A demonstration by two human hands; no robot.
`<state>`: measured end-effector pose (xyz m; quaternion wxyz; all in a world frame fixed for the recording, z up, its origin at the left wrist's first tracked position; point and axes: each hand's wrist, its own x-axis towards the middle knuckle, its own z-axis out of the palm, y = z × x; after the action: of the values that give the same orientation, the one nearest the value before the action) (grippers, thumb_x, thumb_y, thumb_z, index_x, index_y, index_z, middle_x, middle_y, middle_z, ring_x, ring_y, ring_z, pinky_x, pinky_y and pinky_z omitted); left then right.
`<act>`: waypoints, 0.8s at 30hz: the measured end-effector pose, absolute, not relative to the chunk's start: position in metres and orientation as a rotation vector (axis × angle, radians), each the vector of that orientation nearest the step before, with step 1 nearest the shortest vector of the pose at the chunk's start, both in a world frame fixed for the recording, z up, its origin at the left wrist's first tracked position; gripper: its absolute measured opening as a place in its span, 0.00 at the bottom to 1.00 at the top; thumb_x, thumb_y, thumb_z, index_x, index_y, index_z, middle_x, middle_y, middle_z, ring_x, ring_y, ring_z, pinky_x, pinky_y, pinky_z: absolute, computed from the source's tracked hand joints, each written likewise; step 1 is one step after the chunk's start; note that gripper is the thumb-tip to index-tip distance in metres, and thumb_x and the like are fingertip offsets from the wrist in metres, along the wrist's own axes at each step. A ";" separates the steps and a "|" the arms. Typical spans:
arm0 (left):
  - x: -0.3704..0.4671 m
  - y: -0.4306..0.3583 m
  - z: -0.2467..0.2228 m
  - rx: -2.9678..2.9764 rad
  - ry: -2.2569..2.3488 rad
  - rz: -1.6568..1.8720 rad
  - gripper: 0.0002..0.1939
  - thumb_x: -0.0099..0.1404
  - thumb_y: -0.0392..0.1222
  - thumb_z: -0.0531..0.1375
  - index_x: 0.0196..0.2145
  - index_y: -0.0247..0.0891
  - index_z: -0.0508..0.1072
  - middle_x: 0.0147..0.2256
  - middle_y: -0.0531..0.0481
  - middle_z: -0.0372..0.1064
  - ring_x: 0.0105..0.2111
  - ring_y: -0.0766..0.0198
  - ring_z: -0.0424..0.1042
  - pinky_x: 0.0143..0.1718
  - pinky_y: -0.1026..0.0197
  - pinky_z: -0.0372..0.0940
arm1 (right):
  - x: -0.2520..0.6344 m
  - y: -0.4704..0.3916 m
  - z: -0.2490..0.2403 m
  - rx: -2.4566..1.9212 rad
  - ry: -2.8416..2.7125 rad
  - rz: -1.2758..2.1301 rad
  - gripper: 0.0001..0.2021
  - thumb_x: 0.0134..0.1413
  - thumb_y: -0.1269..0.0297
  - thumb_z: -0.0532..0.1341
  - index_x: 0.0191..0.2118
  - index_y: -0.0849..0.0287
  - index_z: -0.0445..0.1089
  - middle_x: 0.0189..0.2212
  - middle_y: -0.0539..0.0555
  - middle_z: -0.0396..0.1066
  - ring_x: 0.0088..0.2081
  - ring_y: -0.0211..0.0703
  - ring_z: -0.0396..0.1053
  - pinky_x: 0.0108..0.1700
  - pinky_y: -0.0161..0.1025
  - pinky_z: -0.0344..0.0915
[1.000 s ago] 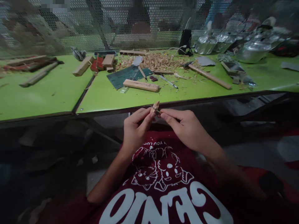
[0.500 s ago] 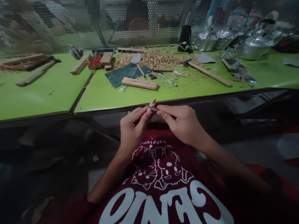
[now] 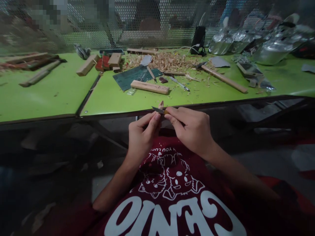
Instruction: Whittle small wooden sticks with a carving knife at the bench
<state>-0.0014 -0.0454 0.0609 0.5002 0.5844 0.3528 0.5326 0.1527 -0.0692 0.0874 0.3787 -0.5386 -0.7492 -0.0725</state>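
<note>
Left hand (image 3: 142, 132) pinches the small wooden piece (image 3: 161, 104) low, apparently to steady it, leaving its tip exposed by the green table's (image 3: 115, 105) near edge; right hand (image 3: 193, 127) grips the carving knife (image 3: 158, 110), blade across the wood!

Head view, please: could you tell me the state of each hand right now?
Left hand: closed, holding a small piece of wood.
Right hand: closed, holding a knife by its handle.
</note>
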 end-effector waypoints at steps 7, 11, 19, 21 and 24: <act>0.000 -0.046 0.059 1.273 0.837 1.275 0.16 0.68 0.52 0.62 0.31 0.36 0.76 0.23 0.55 0.57 0.22 0.72 0.52 0.22 0.64 0.49 | 0.157 -0.071 0.085 -1.314 -1.782 -0.415 0.15 0.69 0.62 0.57 0.51 0.62 0.78 0.35 0.57 0.80 0.34 0.42 0.76 0.40 0.35 0.68; -0.001 -0.045 0.057 1.299 0.821 1.247 0.15 0.68 0.52 0.62 0.33 0.37 0.76 0.24 0.54 0.57 0.22 0.71 0.52 0.22 0.64 0.50 | 0.163 -0.070 0.085 -1.253 -1.851 -0.061 0.16 0.70 0.59 0.55 0.51 0.57 0.78 0.44 0.55 0.81 0.42 0.44 0.78 0.47 0.38 0.71; -0.004 -0.045 0.061 1.483 0.882 1.235 0.20 0.70 0.53 0.59 0.25 0.37 0.70 0.23 0.53 0.59 0.23 0.69 0.56 0.22 0.64 0.53 | 0.162 -0.069 0.085 -1.331 -1.934 0.116 0.16 0.69 0.57 0.56 0.54 0.53 0.78 0.49 0.54 0.79 0.49 0.50 0.78 0.53 0.43 0.71; -0.004 -0.044 0.060 1.497 0.898 1.262 0.18 0.69 0.53 0.60 0.28 0.36 0.73 0.24 0.52 0.61 0.23 0.69 0.57 0.22 0.64 0.54 | 0.163 -0.069 0.087 -1.350 -1.927 0.120 0.16 0.68 0.58 0.57 0.53 0.52 0.78 0.48 0.54 0.79 0.48 0.50 0.78 0.54 0.44 0.71; -0.004 -0.042 0.058 1.549 0.923 1.316 0.15 0.69 0.51 0.61 0.33 0.36 0.77 0.26 0.51 0.65 0.24 0.69 0.60 0.23 0.64 0.55 | 0.167 -0.068 0.093 -1.366 -1.929 0.246 0.15 0.68 0.58 0.58 0.53 0.52 0.78 0.48 0.54 0.79 0.49 0.51 0.78 0.54 0.45 0.71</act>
<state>-0.0040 -0.0422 0.0578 0.4393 0.6233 0.3716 0.5296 0.1667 -0.0679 0.0935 0.3734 -0.5333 -0.7530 0.0961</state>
